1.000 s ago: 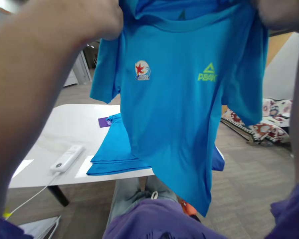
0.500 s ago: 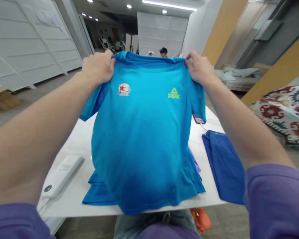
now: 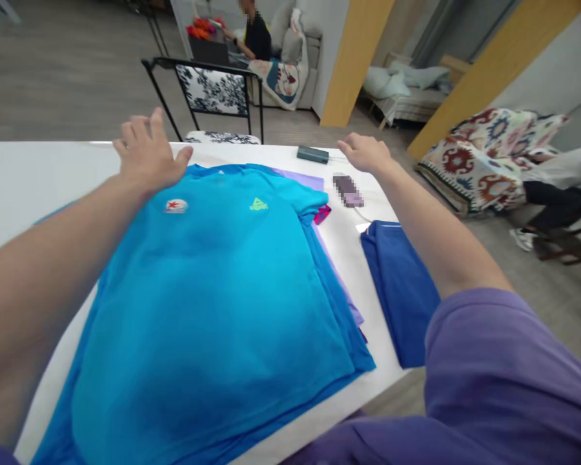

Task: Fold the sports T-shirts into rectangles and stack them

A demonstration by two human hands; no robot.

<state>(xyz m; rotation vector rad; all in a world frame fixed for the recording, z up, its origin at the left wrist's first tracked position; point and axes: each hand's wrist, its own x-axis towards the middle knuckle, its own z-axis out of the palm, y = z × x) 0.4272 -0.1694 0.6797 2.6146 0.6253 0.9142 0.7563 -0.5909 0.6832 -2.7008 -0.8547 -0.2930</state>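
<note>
A bright blue T-shirt (image 3: pixel 208 290) lies spread out, front side up, over other shirts on the white table. It carries a red-and-white emblem and a green logo on the chest. Under its right edge show a lilac garment (image 3: pixel 336 271) and a bit of magenta cloth (image 3: pixel 322 214). Above the collar's left side hovers my left hand (image 3: pixel 148 152), fingers spread and holding nothing. My right hand (image 3: pixel 365 152) is raised beyond the shirt's right sleeve, near the phone, with its fingers extended and nothing in them.
Folded dark blue cloth (image 3: pixel 401 290) lies at the table's right. A phone (image 3: pixel 348 190) with a cable and a dark power bank (image 3: pixel 312 154) rest near the far edge. Behind the white table (image 3: pixel 43 174) stands a chair (image 3: pixel 213 90). A person (image 3: pixel 257 35) sits farther back.
The T-shirt, held up by its shoulders before, now lies flat on the table. Both hands have let go of it and come apart. The view has turned downward and rightward.
</note>
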